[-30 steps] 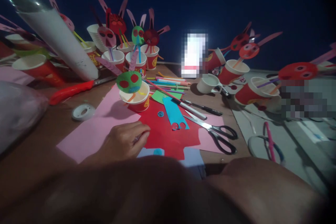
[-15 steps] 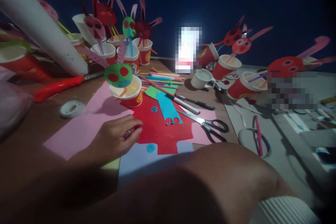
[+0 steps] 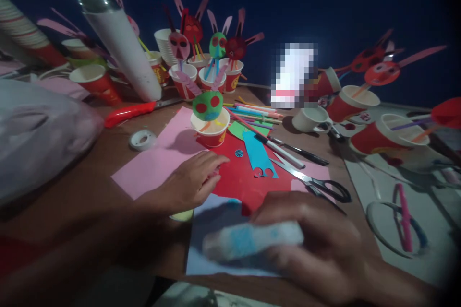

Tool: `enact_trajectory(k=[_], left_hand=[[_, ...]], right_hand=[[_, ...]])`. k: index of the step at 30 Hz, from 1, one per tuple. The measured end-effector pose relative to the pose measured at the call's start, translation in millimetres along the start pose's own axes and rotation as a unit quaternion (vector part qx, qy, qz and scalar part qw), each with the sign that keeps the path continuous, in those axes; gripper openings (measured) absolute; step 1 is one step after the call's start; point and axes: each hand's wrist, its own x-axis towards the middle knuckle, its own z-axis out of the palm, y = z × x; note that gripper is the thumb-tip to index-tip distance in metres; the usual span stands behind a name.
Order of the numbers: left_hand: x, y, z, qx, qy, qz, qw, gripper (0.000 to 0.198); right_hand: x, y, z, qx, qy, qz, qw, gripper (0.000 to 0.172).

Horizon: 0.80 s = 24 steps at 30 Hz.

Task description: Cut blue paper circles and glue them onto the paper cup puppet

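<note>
My left hand (image 3: 194, 177) rests at the edge of the red paper (image 3: 230, 177), its fingers curled toward the thumb. Whatever lies between them, if anything, is too small to make out. In my right hand (image 3: 313, 240), low over the pale blue paper (image 3: 205, 266), is a white glue tube (image 3: 252, 240) with a blue label, lying sideways and blurred. A blue paper strip (image 3: 257, 151) with round cut-outs and a small patterned blue disc (image 3: 238, 153) lie on the red paper. Just beyond stands a paper cup (image 3: 212, 136) carrying a green paper rabbit face (image 3: 208, 105).
Black-handled scissors (image 3: 313, 182) and pens (image 3: 300, 151) lie to the right. A white mug (image 3: 310, 119) stands behind them. On the left are a tape roll (image 3: 142, 140), a red-handled cutter (image 3: 131, 114) and a plastic bag (image 3: 43, 139). Several decorated cups line the back.
My right hand has come into view with the glue tube; earlier only an arm or knee showed there. The view has swung left. My left hand stays by the red paper.
</note>
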Motion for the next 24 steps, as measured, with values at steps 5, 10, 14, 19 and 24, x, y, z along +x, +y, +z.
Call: enact_trajectory(k=[5, 10, 14, 19, 24], left_hand=[[1.2, -2.9, 6.5, 0.006, 0.005, 0.033, 0.999, 0.032], [-0.5, -9.4, 10.5, 0.001, 0.023, 0.052, 0.998, 0.036], [-2.5, -3.9, 2.6, 0.018, 0.044, 0.079, 0.996, 0.024], [-12.1, 20.2, -12.9, 0.011, -0.015, 0.118, 0.993, 0.015], [-23.0, 26.0, -17.4, 0.029, -0.122, 0.143, 0.982, 0.022]], right_hand=[[9.7, 42.6, -6.1, 0.192, 0.107, 0.123, 0.968, 0.016], [15.1, 71.0, -2.0, 0.224, 0.129, 0.195, 0.946, 0.021], [15.1, 68.7, 1.3, 0.208, 0.117, 0.202, 0.95, 0.025], [12.2, 61.0, 1.5, 0.127, 0.096, 0.135, 0.978, 0.017], [7.1, 58.2, 5.5, 0.056, 0.047, 0.078, 0.994, 0.011]])
